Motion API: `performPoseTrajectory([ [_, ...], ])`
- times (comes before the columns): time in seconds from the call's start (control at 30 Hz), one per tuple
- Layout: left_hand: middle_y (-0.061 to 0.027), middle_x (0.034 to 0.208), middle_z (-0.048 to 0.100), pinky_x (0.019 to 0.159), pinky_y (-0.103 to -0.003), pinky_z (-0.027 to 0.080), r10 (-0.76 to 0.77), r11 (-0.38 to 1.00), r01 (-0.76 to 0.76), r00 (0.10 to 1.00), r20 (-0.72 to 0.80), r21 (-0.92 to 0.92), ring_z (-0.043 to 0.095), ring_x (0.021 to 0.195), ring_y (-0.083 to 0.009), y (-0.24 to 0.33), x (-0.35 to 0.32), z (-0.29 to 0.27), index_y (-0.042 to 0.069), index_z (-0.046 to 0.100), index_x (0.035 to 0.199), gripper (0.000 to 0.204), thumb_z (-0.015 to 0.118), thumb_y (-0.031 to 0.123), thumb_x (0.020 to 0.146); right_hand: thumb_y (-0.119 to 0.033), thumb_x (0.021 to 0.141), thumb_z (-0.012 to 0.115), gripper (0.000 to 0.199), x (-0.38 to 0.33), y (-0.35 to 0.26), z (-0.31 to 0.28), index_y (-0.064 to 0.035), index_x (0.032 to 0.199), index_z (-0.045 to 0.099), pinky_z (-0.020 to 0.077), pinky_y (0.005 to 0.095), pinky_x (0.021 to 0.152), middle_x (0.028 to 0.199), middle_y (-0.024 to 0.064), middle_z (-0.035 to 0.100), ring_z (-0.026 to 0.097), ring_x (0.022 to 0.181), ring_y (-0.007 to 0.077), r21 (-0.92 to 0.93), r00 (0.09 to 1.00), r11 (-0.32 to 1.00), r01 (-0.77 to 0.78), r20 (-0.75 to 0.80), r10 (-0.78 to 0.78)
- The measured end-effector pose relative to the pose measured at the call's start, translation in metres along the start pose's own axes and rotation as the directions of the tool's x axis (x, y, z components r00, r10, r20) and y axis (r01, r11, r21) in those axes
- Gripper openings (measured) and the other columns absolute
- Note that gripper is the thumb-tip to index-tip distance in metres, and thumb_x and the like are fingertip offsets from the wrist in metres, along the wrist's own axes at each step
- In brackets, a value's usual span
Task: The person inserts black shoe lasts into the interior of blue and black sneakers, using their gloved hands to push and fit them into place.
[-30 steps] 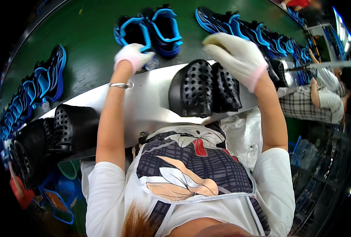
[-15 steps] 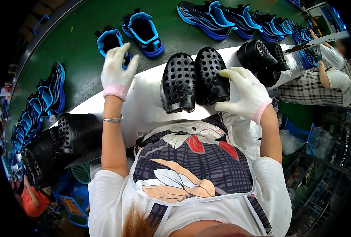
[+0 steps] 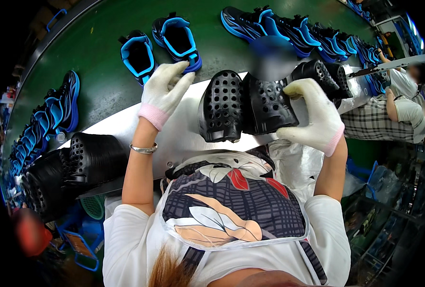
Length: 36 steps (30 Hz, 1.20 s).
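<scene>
Two black shoe-shaped forms with rows of round holes stand side by side on the metal ledge: a left form [image 3: 220,107] and a right form [image 3: 268,112]. My right hand [image 3: 315,112], in a white glove, grips the right form's right side between fingers and thumb; that form is tilted. Over the ledge's far edge, my gloved left hand [image 3: 167,93] has its fingers apart with nothing in them. Its fingertips are by the heel of a black-and-blue sneaker [image 3: 176,40]; whether they touch cannot be made out. Another sneaker [image 3: 138,55] stands to its left.
Rows of sneakers line the green table [image 3: 107,48], one row at far right [image 3: 289,31], another at left [image 3: 42,126]. More black forms sit on the ledge at left [image 3: 95,160] and right [image 3: 320,76]. Another person [image 3: 403,105] is at the right.
My left hand has moved right, from the left sneaker toward the right sneaker's heel. The right form has tilted in my right hand. The whole view has shifted slightly.
</scene>
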<state>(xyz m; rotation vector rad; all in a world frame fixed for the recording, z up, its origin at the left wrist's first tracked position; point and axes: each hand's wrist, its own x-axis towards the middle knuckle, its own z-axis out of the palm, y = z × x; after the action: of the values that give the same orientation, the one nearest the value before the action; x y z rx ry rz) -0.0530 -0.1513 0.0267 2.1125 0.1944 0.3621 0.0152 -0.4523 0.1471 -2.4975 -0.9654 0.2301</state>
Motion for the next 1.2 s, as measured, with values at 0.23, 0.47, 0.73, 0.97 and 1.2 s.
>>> performPoseTrajectory([
  [0.23,-0.0085,0.121,0.059,0.084,-0.028,0.049,0.201,0.511,0.111,0.949,0.244,-0.852,0.058,0.098,-0.0139,0.045,-0.005,0.003,-0.002,0.050,0.136,0.054,0.059,0.031,0.094,-0.029,0.054,0.088,0.066,0.028,-0.062,-0.001,-0.0043,0.109,0.061,0.0506,0.0389,0.087,0.109,0.0144,0.060,0.060,0.101,0.0320,0.060,0.907,0.908,0.414,-0.112,-0.406],
  [0.47,-0.0096,0.130,0.057,0.101,-0.035,0.046,0.234,0.143,0.311,0.912,0.337,-0.940,0.056,0.118,-0.0177,0.035,-0.018,-0.009,0.002,0.045,0.140,0.063,0.059,0.043,0.094,-0.030,0.067,0.082,0.063,0.059,-0.078,0.028,-0.0030,0.119,0.060,0.0499,0.0412,0.090,0.118,0.0172,0.060,0.060,0.107,0.0351,0.101,0.869,0.863,0.494,-0.056,-0.491],
  [0.73,-0.0109,0.125,0.059,0.099,-0.040,0.049,-0.070,0.310,0.208,0.978,0.196,-0.928,0.059,0.115,-0.0218,-0.005,-0.010,0.012,0.002,0.044,0.135,0.050,0.057,0.031,0.097,-0.037,0.080,0.072,0.049,0.078,-0.080,0.055,-0.0019,0.113,0.060,0.0531,0.0397,0.073,0.099,0.0166,0.063,0.066,0.085,0.0335,-0.025,0.992,0.992,0.121,0.041,-0.120],
  [0.97,-0.0089,0.119,0.061,0.090,-0.039,0.054,-0.070,0.175,0.296,0.955,0.288,-0.939,0.062,0.106,-0.0193,-0.002,0.008,0.006,0.005,0.050,0.130,0.051,0.054,0.044,0.098,-0.047,0.082,0.066,0.042,0.110,-0.082,0.062,-0.0055,0.084,0.061,0.0515,0.0428,0.063,0.076,0.0148,0.064,0.065,0.071,0.0352,-0.197,0.994,0.976,0.096,0.076,-0.083],
  [1.2,-0.0182,0.127,0.053,0.088,-0.036,0.053,-0.166,0.932,0.143,0.985,-0.040,-0.332,0.065,0.101,-0.0271,-0.020,0.024,-0.001,-0.001,0.060,0.117,0.055,0.064,0.047,0.089,-0.056,0.085,0.059,0.055,0.152,-0.070,0.058,-0.0021,0.079,0.066,0.0515,0.0450,0.067,0.075,0.0205,0.066,0.066,0.074,0.0383,-0.302,0.984,0.952,0.057,0.180,-0.001],
])
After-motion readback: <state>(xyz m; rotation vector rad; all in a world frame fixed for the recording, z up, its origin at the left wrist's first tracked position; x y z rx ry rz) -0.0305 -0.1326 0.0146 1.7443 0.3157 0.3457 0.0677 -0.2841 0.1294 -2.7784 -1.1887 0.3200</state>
